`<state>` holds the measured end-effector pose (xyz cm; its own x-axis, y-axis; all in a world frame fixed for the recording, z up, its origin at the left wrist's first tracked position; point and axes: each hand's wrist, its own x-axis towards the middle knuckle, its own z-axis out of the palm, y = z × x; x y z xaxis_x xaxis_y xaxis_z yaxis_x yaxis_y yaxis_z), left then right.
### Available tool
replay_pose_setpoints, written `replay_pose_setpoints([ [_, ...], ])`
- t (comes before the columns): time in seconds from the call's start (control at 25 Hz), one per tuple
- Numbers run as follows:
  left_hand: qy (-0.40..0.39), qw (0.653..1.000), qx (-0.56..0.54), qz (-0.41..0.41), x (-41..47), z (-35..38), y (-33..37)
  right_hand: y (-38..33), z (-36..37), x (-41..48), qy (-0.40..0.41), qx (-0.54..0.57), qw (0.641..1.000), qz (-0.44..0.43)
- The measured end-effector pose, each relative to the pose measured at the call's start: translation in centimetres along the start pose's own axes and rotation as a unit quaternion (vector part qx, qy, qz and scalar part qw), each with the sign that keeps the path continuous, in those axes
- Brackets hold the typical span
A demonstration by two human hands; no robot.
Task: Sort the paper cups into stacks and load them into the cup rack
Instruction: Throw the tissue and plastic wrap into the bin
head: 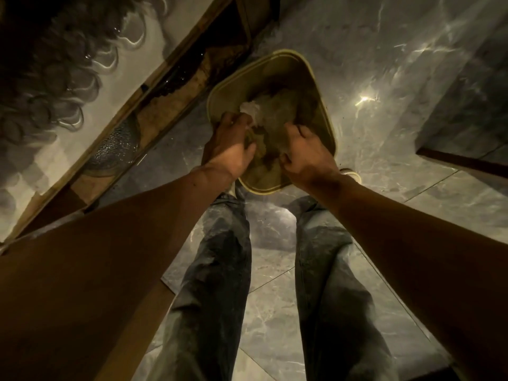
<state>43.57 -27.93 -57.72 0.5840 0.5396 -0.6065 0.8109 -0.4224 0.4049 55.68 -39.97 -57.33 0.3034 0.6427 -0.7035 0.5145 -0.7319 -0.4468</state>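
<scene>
At the far left there is a shiny counter top point(154, 31) with dark curly swirls on it, and its edge is brown wood. Under the edge sits something round and bumpy like glass point(115, 145), but it is too dark to name.

The left hand point(233, 145) reaches down into a bin point(319, 86) on the floor. Its fingers are curled tight on crumpled stuff, with a white crinkly lump point(251, 111) touching its fingertips. The lump looks like paper or thin plastic; which one is hard to tell.

The bin is yellow-green with round corners and smooth walls. It stands open side up, and its long side runs away from the person. It is near the person's feet, just in front of the legs. Inside is a soft, messy pile. No clear cup shape shows in it, and no cup rack can be made out.

The right hand point(305, 152) is in the bin too, fingers bent over the pile. Whether it grips anything is hidden.

Below are two legs in dark jeans point(330, 270), and one pale shoe tip point(350, 173) peeks out beside the right wrist. The floor point(412, 105) is smooth grey marble tile with bright glints.
</scene>
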Motion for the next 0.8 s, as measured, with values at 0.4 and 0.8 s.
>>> replay_pose_setpoints([
  [0.4, -0.028, 0.998, 0.04, 0.032, -8.1, -8.5, 5.8, -3.6, -7.4, -8.7, 0.049, -0.095, 0.994, -0.036],
  [0.8, 0.038, 0.986, 0.091, 0.133, -19.2, -21.1, 14.1, -9.5, -19.1, -23.8, 0.156, -0.101, 0.982, -0.031],
])
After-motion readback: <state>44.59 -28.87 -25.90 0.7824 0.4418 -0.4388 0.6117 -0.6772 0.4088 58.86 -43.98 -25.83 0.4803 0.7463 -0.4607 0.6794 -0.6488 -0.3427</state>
